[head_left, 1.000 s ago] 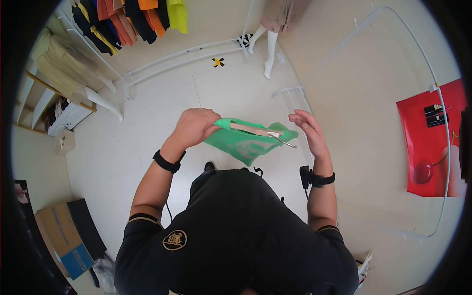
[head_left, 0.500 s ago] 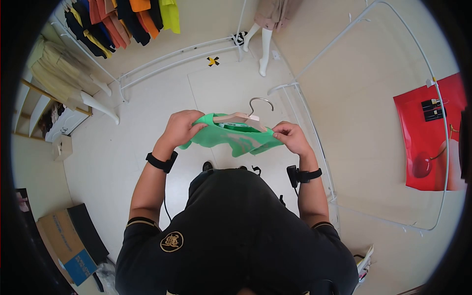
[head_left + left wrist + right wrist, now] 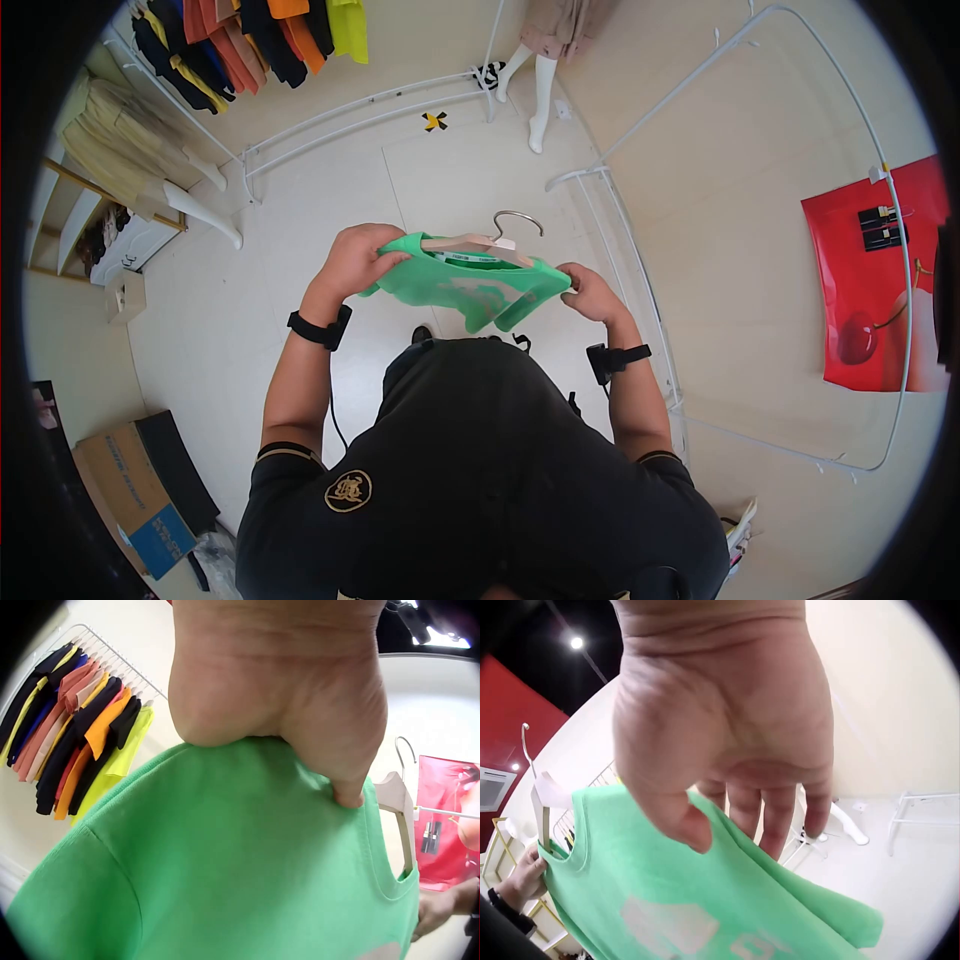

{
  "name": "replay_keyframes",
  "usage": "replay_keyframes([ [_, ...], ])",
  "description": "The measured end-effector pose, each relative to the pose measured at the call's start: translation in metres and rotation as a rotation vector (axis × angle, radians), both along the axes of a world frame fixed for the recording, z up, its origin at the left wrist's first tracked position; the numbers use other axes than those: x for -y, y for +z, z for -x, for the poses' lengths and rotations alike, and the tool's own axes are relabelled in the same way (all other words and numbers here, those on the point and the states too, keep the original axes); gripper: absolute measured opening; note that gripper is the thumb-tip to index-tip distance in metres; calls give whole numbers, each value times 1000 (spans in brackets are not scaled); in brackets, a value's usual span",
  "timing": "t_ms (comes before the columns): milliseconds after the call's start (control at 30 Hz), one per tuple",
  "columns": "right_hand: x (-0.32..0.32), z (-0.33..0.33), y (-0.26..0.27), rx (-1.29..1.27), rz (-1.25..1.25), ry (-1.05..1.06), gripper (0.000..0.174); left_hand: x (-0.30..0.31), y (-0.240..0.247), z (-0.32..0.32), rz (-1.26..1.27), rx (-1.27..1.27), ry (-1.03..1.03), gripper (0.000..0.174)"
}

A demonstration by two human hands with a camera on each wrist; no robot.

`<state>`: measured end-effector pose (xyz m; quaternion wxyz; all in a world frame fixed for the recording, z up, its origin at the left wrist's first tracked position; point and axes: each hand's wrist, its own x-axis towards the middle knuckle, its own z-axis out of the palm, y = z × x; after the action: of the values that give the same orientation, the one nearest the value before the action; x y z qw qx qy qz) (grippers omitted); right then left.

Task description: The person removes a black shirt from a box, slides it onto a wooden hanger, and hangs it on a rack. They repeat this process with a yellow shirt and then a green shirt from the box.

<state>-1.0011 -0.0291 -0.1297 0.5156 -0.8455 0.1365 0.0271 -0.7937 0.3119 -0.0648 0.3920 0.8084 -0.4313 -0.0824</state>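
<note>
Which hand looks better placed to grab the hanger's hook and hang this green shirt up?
Right, probably. The right hand is closer to the hook and the bare rail; the left hand grips the shirt at its far shoulder.

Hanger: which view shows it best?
Head view: the hanger shows hook and both wooden arms, in the neck of the green shirt. Left wrist shows one arm and the hook; right wrist only hook and one end.

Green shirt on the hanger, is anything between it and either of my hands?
Nothing visible. The left hand grips one shoulder of the green shirt and the right hand pinches the other, skin straight on cloth. The wooden hanger sits inside the neck, its hook sticking up between the hands.
</note>
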Motion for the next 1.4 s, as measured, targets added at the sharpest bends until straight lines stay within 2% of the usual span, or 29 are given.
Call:
replay_keyframes([
  [33, 3, -1, -4, 1, 1, 2, 11, 0, 0, 0, 1, 1, 2, 16],
  [100, 7, -3, -7, -244, 226, -72, 8, -2, 1, 0, 13, -96, 11, 16],
  [133, 10, -4, -8, -243, 224, -67, 8, -4, 0, -1, 11, -95, 16, 16],
  [233, 13, -11, -1, -92, 290, -185, 4, -10, -9, -6, 10, -155, 16, 17],
  [300, 12, -14, 14, -24, 238, -288, 4, -14, -13, -11, -98, 24, 26, 18],
  [367, 10, -12, 26, 26, 185, -295, 2, -14, -18, -11, -92, 31, 82, 17],
  [433, 6, -5, 35, 184, 115, -286, 3, -15, -21, -12, -91, 38, 142, 17],
  [500, 12, 7, 33, 175, 150, -251, 5, -14, -23, -13, 26, -142, 271, 18],
  [567, 13, 8, 36, 168, 186, -218, 9, -12, -24, -13, 110, -161, 261, 18],
  [633, 12, 8, 46, 119, 598, -60, 23, -11, -23, -13, 190, -178, 240, 19],
  [667, 9, 4, 55, 123, 600, -66, 23, -9, -20, -13, 202, -176, 222, 19],
  [733, -5, -14, 75, 312, 460, -265, 36, -7, -13, -12, 213, -173, 199, 19],
  [767, -11, -23, 83, 314, 460, -274, 36, -5, -8, -12, 197, -151, 190, 19],
  [833, -22, -46, 97, 666, 615, -258, 37, -3, -1, -14, 184, -122, 174, 18],
  [867, -25, -57, 102, 671, 617, -263, 37, -3, 0, -16, 175, -111, 165, 18],
  [933, -33, -74, 111, 708, 746, -34, 32, -5, 3, -18, 167, -96, 158, 18],
  [967, -38, -78, 113, 714, 745, -31, 32, -6, 3, -19, 184, -105, 153, 19],
  [1033, -47, -87, 117, 428, 477, 85, 25, -10, 5, -20, 198, -112, 162, 19],
  [1067, -49, -91, 116, 432, 473, 96, 25, -12, 7, -22, 186, -137, 142, 19],
  [1133, -51, -97, 113, 277, 478, 179, 21, -17, 12, -23, 175, -159, 137, 19],
  [1233, -54, -98, 108, 395, 496, 129, 21, -35, 19, -33, 123, -123, 155, 16],
  [1300, -54, -97, 111, 427, 468, 116, 21, -62, 14, -47, -179, -28, 233, 13],
  [1400, -52, -100, 116, 420, 420, 102, 21, -92, 5, -64, -224, -16, 340, 11],
])
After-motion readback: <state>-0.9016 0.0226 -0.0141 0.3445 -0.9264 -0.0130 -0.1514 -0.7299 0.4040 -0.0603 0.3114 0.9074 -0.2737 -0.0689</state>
